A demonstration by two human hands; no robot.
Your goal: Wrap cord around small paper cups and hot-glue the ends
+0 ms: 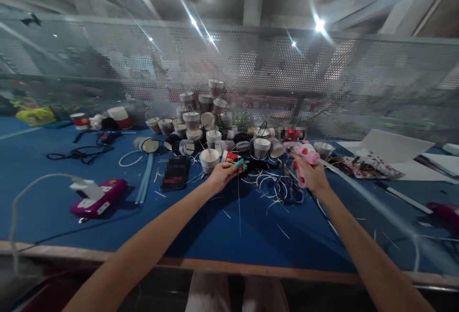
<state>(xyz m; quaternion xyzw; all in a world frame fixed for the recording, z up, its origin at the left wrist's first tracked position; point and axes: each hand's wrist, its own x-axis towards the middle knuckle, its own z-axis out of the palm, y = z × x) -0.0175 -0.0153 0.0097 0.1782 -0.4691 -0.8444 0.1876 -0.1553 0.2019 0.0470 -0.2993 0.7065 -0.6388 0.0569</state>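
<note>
My right hand (312, 174) is closed around a pink glue gun (304, 156), with a stick-like pale end at its back. My left hand (226, 174) pinches a thin white strand (239, 202), which hangs down over the table; a small teal spot shows at the fingertips, too small to tell. Just behind these fingers lies a red paper cup (230, 157), partly hidden. Close by on the left stands a white cup with a grey band (210, 160). Between my hands lie loose white cord offcuts (263, 178) and a dark blue tangled coil (289, 190).
Stacked cups with cord handles (206, 104) rise at the back, before a perforated metal screen (258, 73). A purple power strip (100, 199) with a white plug lies left. Clear glue sticks (144, 178) and a dark phone-like box (175, 173) lie nearer. White paper (387, 152) lies right.
</note>
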